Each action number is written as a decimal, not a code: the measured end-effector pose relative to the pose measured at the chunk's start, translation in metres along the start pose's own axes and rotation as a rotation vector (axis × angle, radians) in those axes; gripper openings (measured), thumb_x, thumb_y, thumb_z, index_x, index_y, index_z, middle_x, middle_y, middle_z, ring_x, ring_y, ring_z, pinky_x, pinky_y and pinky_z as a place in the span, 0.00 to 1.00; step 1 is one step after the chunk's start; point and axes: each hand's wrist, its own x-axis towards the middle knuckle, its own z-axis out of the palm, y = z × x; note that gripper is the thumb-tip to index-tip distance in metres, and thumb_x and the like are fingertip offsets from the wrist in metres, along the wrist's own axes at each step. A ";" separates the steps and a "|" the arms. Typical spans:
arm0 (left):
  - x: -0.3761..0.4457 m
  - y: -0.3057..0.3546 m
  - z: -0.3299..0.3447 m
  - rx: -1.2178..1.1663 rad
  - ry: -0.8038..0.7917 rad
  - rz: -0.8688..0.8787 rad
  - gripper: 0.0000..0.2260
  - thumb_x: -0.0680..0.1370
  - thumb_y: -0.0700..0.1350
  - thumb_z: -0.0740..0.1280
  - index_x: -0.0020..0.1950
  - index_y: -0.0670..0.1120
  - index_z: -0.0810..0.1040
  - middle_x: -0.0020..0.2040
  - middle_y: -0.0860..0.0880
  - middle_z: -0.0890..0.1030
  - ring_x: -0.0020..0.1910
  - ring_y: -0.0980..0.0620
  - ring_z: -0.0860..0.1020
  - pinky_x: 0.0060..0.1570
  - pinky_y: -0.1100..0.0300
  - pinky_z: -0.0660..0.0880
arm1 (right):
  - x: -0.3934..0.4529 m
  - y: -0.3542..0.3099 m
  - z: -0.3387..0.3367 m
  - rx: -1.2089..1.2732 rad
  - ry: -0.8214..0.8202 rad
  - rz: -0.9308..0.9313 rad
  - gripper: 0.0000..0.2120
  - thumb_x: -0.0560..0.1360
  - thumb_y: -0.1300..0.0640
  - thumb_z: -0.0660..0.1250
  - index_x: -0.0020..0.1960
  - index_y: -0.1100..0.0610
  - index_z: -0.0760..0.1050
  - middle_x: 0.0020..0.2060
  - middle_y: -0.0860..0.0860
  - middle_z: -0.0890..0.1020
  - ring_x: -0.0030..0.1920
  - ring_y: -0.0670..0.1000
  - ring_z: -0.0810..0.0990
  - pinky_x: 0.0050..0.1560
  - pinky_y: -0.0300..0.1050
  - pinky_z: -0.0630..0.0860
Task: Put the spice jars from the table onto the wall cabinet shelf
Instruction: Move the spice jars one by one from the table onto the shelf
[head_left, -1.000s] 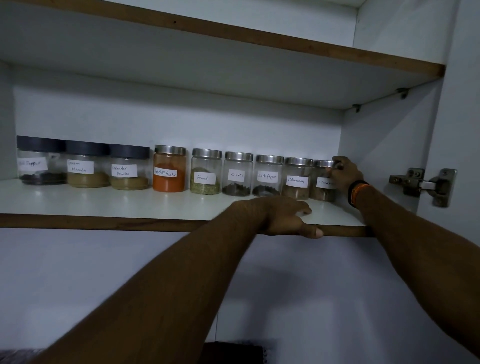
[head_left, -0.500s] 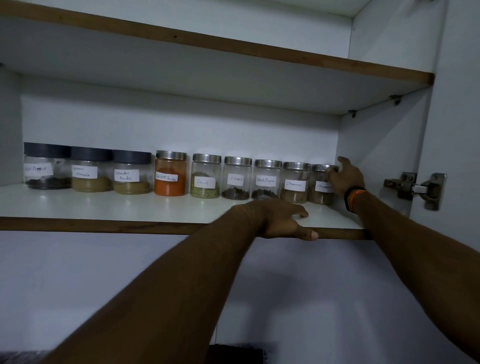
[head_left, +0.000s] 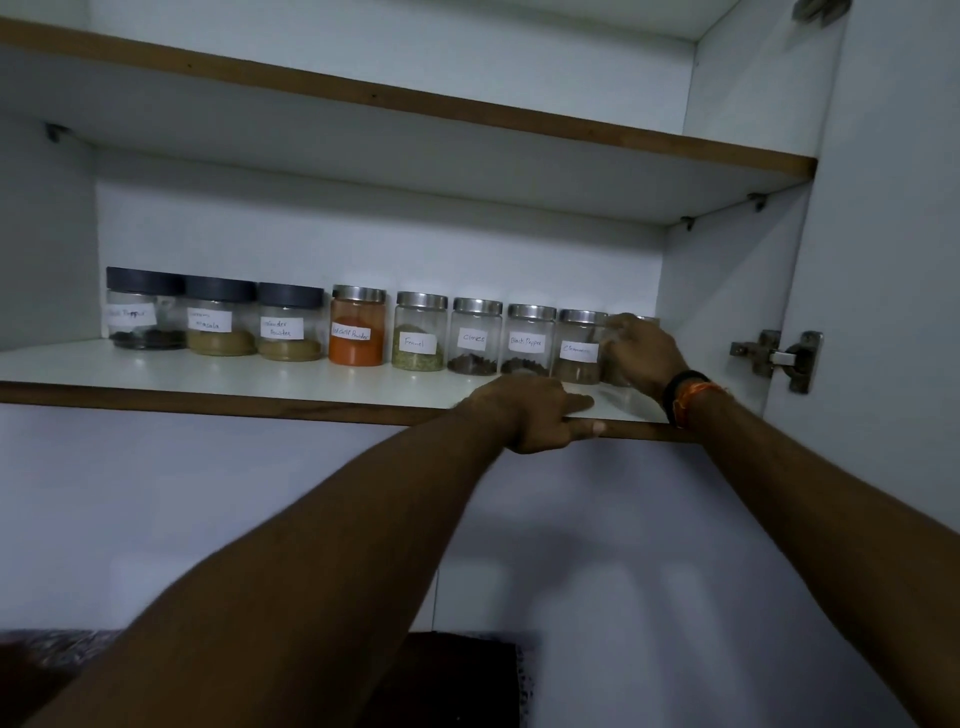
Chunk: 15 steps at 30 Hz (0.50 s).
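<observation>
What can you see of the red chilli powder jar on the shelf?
The red chilli powder jar is a clear, glass-looking cylinder with a shiny metal-looking lid, closed. Orange-red powder fills it nearly to the lid. A white handwritten label sits on its front. It stands upright on the white shelf, fourth from the left in the row, between the coriander powder jar and the fennel jar. Neither hand touches it; whether it touches its neighbours cannot be told.

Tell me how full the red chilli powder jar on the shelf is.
Nearly full. The red chilli powder jar shows orange-red powder from its base almost up to the metal lid, far higher than in the neighbouring fennel jar.
</observation>
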 end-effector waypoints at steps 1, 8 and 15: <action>-0.003 0.002 0.000 -0.040 -0.014 -0.015 0.30 0.81 0.66 0.46 0.80 0.55 0.59 0.77 0.45 0.66 0.76 0.44 0.63 0.70 0.45 0.63 | -0.005 -0.004 -0.001 0.005 -0.008 -0.009 0.14 0.81 0.60 0.60 0.65 0.62 0.76 0.63 0.58 0.79 0.62 0.58 0.76 0.57 0.45 0.69; -0.046 0.000 0.001 -0.009 -0.004 -0.063 0.30 0.82 0.64 0.55 0.81 0.55 0.52 0.81 0.50 0.59 0.78 0.47 0.61 0.71 0.46 0.63 | -0.044 -0.037 -0.007 -0.123 -0.229 -0.082 0.18 0.81 0.58 0.63 0.70 0.57 0.73 0.70 0.56 0.75 0.69 0.56 0.73 0.68 0.48 0.68; -0.108 -0.018 -0.011 -0.012 -0.030 -0.087 0.35 0.79 0.56 0.66 0.81 0.53 0.52 0.80 0.47 0.60 0.76 0.45 0.63 0.72 0.48 0.64 | -0.065 -0.099 -0.009 -0.222 -0.347 -0.249 0.19 0.83 0.59 0.61 0.73 0.58 0.71 0.72 0.57 0.73 0.71 0.56 0.72 0.70 0.51 0.67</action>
